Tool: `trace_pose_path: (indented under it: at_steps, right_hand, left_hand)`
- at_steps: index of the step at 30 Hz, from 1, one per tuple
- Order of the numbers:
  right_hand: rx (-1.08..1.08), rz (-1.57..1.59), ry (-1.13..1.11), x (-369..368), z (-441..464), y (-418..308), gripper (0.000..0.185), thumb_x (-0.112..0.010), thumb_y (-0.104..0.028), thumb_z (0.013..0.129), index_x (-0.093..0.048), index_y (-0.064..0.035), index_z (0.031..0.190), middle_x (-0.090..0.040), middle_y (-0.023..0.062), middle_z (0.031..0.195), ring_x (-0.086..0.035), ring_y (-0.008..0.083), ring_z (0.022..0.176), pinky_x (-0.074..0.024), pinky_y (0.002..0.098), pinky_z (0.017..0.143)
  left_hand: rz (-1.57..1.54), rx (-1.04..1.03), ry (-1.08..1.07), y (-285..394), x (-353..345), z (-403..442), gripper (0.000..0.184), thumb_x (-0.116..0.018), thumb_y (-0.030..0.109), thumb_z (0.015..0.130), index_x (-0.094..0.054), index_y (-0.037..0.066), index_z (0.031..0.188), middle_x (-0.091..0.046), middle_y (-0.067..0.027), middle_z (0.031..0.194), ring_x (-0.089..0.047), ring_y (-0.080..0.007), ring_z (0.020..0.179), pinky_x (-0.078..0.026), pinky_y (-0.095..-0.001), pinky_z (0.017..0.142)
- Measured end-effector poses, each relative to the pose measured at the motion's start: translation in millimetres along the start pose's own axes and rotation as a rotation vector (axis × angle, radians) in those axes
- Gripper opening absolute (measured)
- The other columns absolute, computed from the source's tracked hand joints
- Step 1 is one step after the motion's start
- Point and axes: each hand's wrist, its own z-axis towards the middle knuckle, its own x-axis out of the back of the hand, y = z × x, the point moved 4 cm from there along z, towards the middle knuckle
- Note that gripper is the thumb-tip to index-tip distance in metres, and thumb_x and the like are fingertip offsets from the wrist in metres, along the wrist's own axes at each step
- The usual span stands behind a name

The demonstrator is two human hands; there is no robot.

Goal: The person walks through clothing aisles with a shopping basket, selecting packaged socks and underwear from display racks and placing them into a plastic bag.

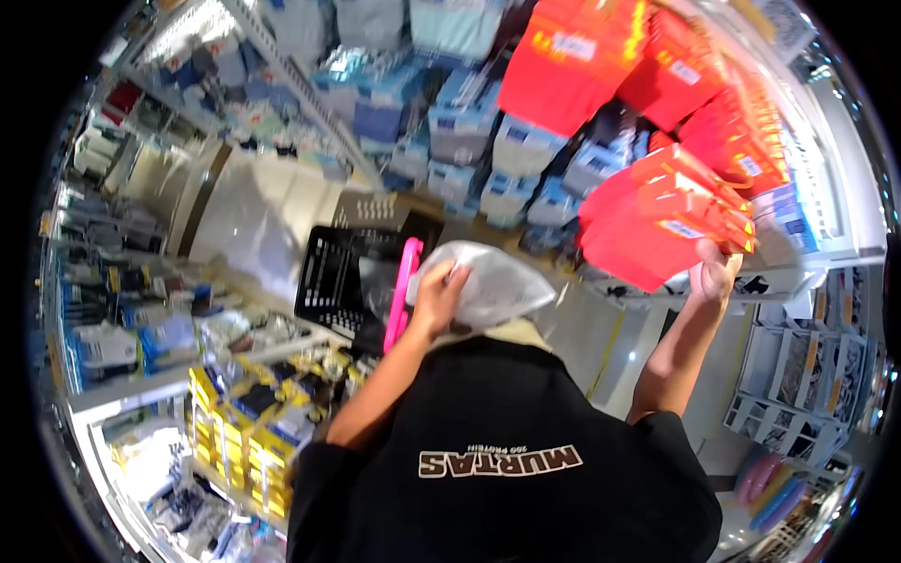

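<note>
My left hand (441,296) is closed on a clear plastic bag (497,286), fingers curled over its near side. Beside that wrist runs the pink handle (404,293) of a black shopping basket (324,281). To the right, my right hand (717,272) grips the lower edge of a bunch of red packs (638,220) with white labels and yellow print. Thumb and fingertips sit at the labelled end. Whether these packs still hang from the rack cannot be made out.
More red packs (577,61) hang above, next to rows of blue-and-grey packs (460,117). Yellow boxes (249,432) fill a shelf at lower left. A white rack (798,366) stands at right. Pale floor (272,211) shows beyond the basket.
</note>
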Motion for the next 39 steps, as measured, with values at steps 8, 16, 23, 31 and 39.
trace_pose_path:
  at_steps: [8, 16, 23, 31, 39]
  right_hand:
    - [-0.352, -0.095, -0.312, -73.0, -55.5, 77.4, 0.072, -0.088, 0.003, 0.055, -0.052, -0.0006, 0.118, -0.064, 0.0071, 0.106, -0.062, 0.0149, 0.099, -0.0519, 0.0314, 0.089]
    - [-0.466, -0.073, -0.342, -82.9, -74.0, 117.9, 0.068, -0.087, 0.001, 0.06, -0.051, -0.0006, 0.118, -0.063, 0.0071, 0.109, -0.062, 0.0148, 0.1, -0.0517, 0.0311, 0.09]
    - [-0.561, -0.194, -0.235, -96.9, -110.7, 151.9, 0.066, -0.087, 0.001, 0.063, -0.05, -0.003, 0.118, -0.062, 0.0065, 0.112, -0.061, 0.0145, 0.102, -0.0522, 0.0311, 0.091]
    - [-0.375, -0.774, -0.331, -110.5, -142.7, 165.2, 0.055, -0.083, -0.012, 0.07, -0.058, -0.0061, 0.118, -0.066, 0.0115, 0.106, -0.067, 0.0247, 0.096, -0.054, 0.0329, 0.084]
    - [-0.624, -0.792, -0.725, -78.9, -226.4, 276.9, 0.03, -0.072, -0.021, 0.08, -0.065, -0.0097, 0.108, -0.068, 0.0134, 0.103, -0.066, 0.0239, 0.096, -0.0517, 0.0347, 0.081]
  left_hand:
    - [-0.372, 0.253, -0.105, 15.5, -18.9, 10.0, 0.026, -0.06, 0.029, 0.096, -0.066, 0.004, 0.094, -0.057, 0.0026, 0.078, -0.048, -0.0056, 0.068, -0.041, -0.0232, 0.062]
    - [-0.608, 0.303, -0.154, 40.1, -33.0, 7.1, 0.021, -0.054, 0.02, 0.1, -0.066, 0.003, 0.1, -0.062, 0.0027, 0.087, -0.053, -0.0057, 0.081, -0.042, -0.0222, 0.076]
    - [-0.768, 0.306, -0.026, 30.9, -20.7, 5.0, 0.015, -0.056, 0.02, 0.099, -0.062, 0.006, 0.103, -0.06, 0.0022, 0.085, -0.055, -0.0057, 0.075, -0.045, -0.0222, 0.067]
    - [-0.36, 0.104, 0.004, 33.7, -27.7, -0.7, 0.012, -0.057, 0.009, 0.096, -0.061, -0.002, 0.101, -0.067, -0.0049, 0.087, -0.059, -0.007, 0.076, -0.047, -0.0235, 0.066]
    - [-0.34, 0.178, -0.524, 38.2, -104.9, -44.9, 0.01, -0.057, 0.011, 0.097, -0.06, 0.002, 0.093, -0.063, -0.0015, 0.079, -0.058, -0.0068, 0.073, -0.047, -0.0238, 0.065]
